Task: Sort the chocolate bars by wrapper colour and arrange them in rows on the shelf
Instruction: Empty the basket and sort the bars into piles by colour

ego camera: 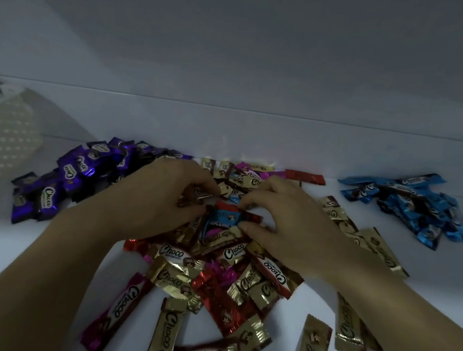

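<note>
On the shelf [47,256], the right hand [285,223] is pinching a blue bar [225,217] atop the mixed pile [215,273]. The left hand [160,194] is curling over gold bars [197,195], grip unclear. A purple heap [78,172] is lying left, a blue heap [414,207] right.

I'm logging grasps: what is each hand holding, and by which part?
The left hand grips a blurred gold-brown bar, apparently mid-length. The right hand reaches the blue bar at its right end; a pinch cannot be told.

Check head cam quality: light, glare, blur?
Head view: dim, bluish overall; foil glare on red bars and gold bars; purple pile and blue pile read clearly; pale perforated thing at far left is soft; left hand and right hand slightly soft at the fingertips.
</note>
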A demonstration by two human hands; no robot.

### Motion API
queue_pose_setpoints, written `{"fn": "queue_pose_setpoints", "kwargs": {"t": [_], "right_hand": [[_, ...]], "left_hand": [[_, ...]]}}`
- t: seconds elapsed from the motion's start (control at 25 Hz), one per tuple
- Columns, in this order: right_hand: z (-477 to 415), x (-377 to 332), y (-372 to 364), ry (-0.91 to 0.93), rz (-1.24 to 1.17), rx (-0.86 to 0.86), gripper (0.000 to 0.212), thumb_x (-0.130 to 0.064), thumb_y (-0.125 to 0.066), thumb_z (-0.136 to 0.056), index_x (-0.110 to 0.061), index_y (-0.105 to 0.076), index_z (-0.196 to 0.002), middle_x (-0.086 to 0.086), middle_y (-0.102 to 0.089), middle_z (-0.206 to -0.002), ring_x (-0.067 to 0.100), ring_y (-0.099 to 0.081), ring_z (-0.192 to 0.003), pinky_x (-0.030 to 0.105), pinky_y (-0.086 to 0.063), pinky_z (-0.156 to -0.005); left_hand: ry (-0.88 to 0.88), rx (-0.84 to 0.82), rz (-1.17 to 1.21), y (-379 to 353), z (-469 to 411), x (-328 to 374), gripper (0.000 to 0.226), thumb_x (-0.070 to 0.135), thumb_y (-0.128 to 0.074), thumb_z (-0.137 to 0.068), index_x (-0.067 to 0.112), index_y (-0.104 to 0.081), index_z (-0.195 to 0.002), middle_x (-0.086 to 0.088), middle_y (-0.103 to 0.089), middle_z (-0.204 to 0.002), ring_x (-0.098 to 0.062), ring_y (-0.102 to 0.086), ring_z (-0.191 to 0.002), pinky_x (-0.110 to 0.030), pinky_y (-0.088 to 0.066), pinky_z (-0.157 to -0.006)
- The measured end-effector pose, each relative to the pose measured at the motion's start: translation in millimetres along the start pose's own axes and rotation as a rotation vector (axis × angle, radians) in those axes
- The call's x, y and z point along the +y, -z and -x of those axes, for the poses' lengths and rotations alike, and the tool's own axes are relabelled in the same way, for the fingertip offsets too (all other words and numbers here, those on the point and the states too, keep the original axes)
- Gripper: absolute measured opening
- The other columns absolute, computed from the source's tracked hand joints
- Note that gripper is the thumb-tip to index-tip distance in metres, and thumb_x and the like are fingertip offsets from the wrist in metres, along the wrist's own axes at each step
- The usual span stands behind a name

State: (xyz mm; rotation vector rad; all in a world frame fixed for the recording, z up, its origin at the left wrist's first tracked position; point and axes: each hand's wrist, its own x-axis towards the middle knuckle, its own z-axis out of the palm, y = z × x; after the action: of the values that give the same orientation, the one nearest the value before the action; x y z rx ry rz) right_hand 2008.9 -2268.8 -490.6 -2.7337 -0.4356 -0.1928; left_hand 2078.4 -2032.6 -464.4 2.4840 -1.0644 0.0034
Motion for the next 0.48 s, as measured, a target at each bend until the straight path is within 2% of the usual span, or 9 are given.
{"fn": "queue_pose_setpoints", "kwargs": {"t": [0.08,0.12,0.2,0.28,0.4,0.48], "right_hand": [[0,0,-2,-0.008,-0.027,0.043,0.023,-0.044,-0.063,-0.093,-0.034,-0.065,-0.113,-0.013,-0.053,-0.104,0.007,-0.047,-0.101,0.034,-0.045,-0.087],[0,0,-3,-0.009,-0.038,0.057,0.019,-0.042,-0.065,-0.093,-0.034,-0.066,-0.11,-0.014,-0.055,-0.101,0.006,-0.049,-0.098,0.033,-0.045,-0.086],[1,1,-3,-0.018,-0.068,0.074,0.012,-0.04,-0.067,-0.092,-0.034,-0.066,-0.103,-0.017,-0.058,-0.097,0.003,-0.051,-0.094,0.029,-0.045,-0.082],[2,4,-1,-0.042,-0.099,0.071,0.005,-0.036,-0.067,-0.091,-0.035,-0.064,-0.095,-0.019,-0.058,-0.093,0.0,-0.051,-0.091,0.026,-0.044,-0.079],[2,10,5,-0.079,-0.157,0.044,0.012,-0.022,-0.063,-0.095,-0.032,-0.067,-0.101,-0.019,-0.062,-0.095,0.0,-0.056,-0.089,0.021,-0.046,-0.076],[-4,10,7,-0.033,-0.136,0.073,0.024,-0.015,-0.055,-0.1,-0.029,-0.069,-0.113,-0.011,-0.069,-0.099,0.006,-0.062,-0.086,0.03,-0.054,-0.076]], "left_hand": [[-0.026,-0.055,-0.017,-3,-1,-2,0.024,0.028,-0.071,-0.09,0.038,-0.072,-0.111,0.02,-0.055,-0.11,0.0,-0.056,-0.098,-0.025,-0.05,-0.089],[-0.022,-0.079,-0.014,-3,0,-3,0.021,0.032,-0.07,-0.09,0.039,-0.071,-0.11,0.018,-0.054,-0.113,-0.001,-0.054,-0.101,-0.026,-0.049,-0.09],[-0.015,-0.099,-0.002,-2,1,-2,0.017,0.04,-0.071,-0.087,0.041,-0.069,-0.104,0.018,-0.053,-0.112,-0.001,-0.054,-0.1,-0.023,-0.047,-0.088],[-0.009,-0.081,0.007,0,1,-1,0.015,0.037,-0.074,-0.085,0.042,-0.062,-0.092,0.019,-0.054,-0.103,0.0,-0.054,-0.094,-0.023,-0.047,-0.084],[-0.001,-0.054,0.024,1,1,1,0.024,0.028,-0.074,-0.086,0.041,-0.054,-0.083,0.02,-0.058,-0.091,0.001,-0.056,-0.088,-0.02,-0.045,-0.076],[-0.002,-0.015,0.052,4,3,-1,0.026,0.025,-0.075,-0.085,0.042,-0.055,-0.08,0.022,-0.061,-0.087,0.003,-0.057,-0.087,-0.017,-0.043,-0.074]]}}
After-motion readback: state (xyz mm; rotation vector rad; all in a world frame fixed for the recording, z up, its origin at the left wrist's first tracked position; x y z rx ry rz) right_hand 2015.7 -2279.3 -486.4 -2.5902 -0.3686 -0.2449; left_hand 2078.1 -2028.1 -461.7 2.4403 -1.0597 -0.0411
